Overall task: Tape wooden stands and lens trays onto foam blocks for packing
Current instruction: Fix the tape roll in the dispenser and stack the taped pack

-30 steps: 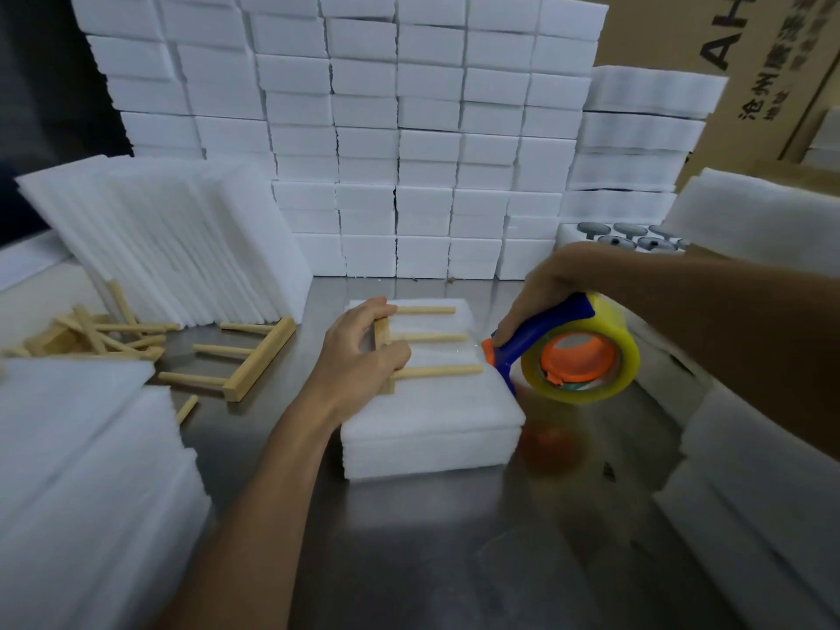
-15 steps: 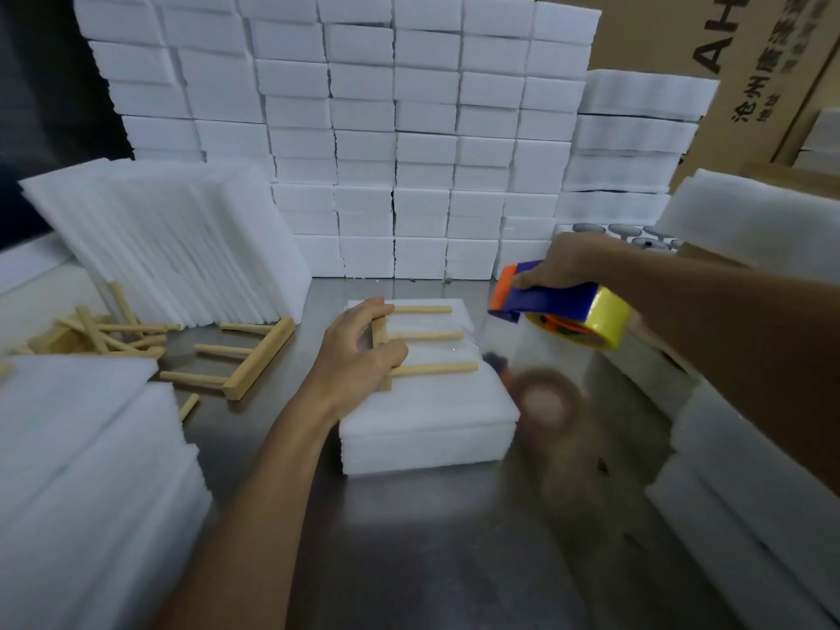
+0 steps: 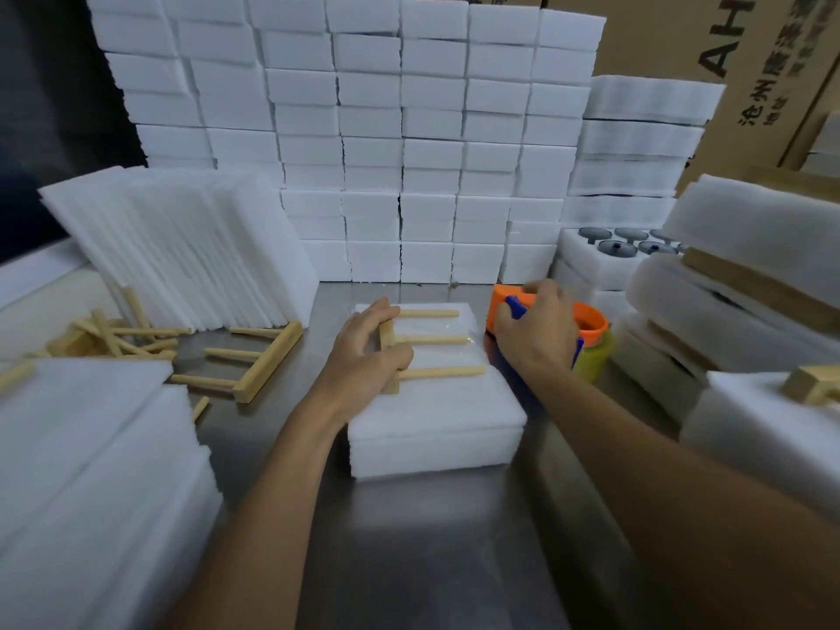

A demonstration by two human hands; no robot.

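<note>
Wooden stand (image 3: pixel 425 345) flat on top of foam block (image 3: pixel 436 429) at mid tabletop (image 3: pixel 409 561), base bar at the left, three pegs pointing right. Left hand (image 3: pixel 363 352) over the base bar, fingers curled round it, thumb by the nearest peg, pinning the stand to the foam. Right hand (image 3: pixel 538 331) just beside the block's right edge, grip closed round the blue handle of tape dispenser (image 3: pixel 586 338); orange frame and yellow-tinted roll showing past the knuckles, dispenser low on the tabletop, whether touching the block cannot be told.

Second stand (image 3: pixel 254 359) lying loose to the left, with a heap of stands (image 3: pixel 109 334) further left. Leaning foam sheets (image 3: pixel 182 247) behind those, stacked foam wall (image 3: pixel 386 143) across the back. Lens tray (image 3: pixel 632 247) with round dark pieces at back right, near cardboard box (image 3: pixel 727 61). Foam piles close on both sides, hemming in the forearms.
</note>
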